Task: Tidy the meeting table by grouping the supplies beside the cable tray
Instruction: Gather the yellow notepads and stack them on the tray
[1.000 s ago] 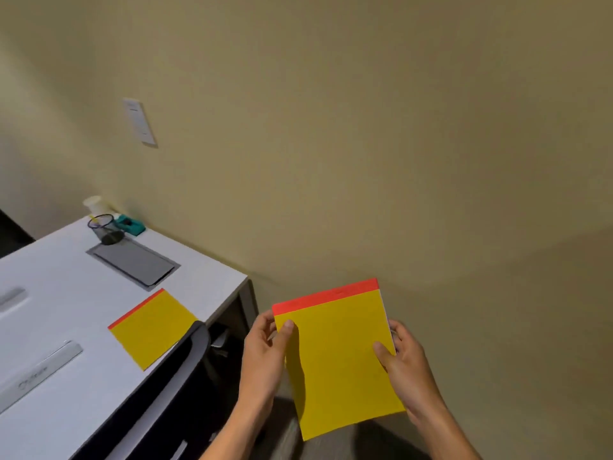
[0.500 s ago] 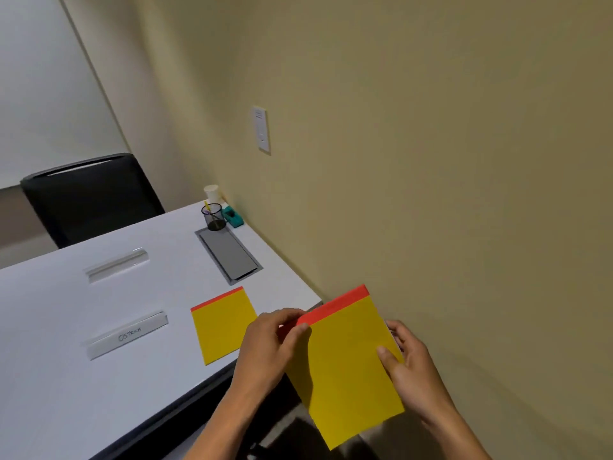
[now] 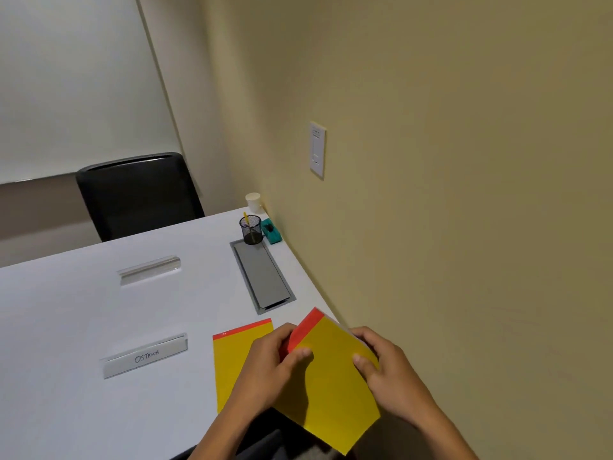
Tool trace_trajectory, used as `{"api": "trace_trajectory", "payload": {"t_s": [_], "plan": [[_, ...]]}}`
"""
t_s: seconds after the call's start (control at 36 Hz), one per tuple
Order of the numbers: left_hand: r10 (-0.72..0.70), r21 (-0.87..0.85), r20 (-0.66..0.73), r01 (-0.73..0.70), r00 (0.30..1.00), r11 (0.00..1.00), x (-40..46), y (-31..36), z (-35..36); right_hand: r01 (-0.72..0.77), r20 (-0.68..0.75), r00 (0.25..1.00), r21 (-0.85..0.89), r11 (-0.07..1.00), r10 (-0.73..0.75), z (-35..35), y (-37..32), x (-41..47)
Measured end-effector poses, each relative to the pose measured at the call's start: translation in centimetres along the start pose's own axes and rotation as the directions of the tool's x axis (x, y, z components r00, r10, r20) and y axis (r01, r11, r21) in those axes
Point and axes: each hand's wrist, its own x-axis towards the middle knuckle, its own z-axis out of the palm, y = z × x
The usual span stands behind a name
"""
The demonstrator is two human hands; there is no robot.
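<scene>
Both hands, left hand (image 3: 270, 363) and right hand (image 3: 389, 370), grip a yellow pad (image 3: 331, 390) with closed fingers. Next, lay it beside the cable tray (image 3: 262, 277), toward eleven o'clock.

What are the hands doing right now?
Left hand: closed on the yellow notepad, at its red top edge.
Right hand: closed on the same notepad's right side.

Black chair (image 3: 139, 194) behind my table's far edge. White wall plate (image 3: 317, 149) on the beige wall (image 3: 464, 161) to my right. Whiteboard-ish pale panel (image 3: 73, 84) up at back left.
</scene>
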Motion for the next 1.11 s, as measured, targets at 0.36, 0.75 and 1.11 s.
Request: {"api": "trace_trajectory", "payload": {"t_s": [0.36, 0.75, 1.11], "plan": [[-0.451, -0.468, -0.412, 0.241, 0.791, 0.85, 5.2, -3.3, 0.8, -0.008, -0.145, 0.989, 0.132, 0.991, 0.027, -0.7, 1.7, 8.4], [-0.602, -0.62, -0.321, 0.318, 0.731, 0.717, 8.8, -6.7, 1.9, -0.078, -0.17, 0.974, 0.366, 0.927, 0.149, 1.7, 1.2, 17.5], [-0.615, -0.588, -0.452, 0.303, 0.646, 0.75, 15.9, -10.7, 0.0, -0.245, 0.034, 0.969, 0.132, 0.96, 0.243, 4.9, 2.7, 25.1]]}}
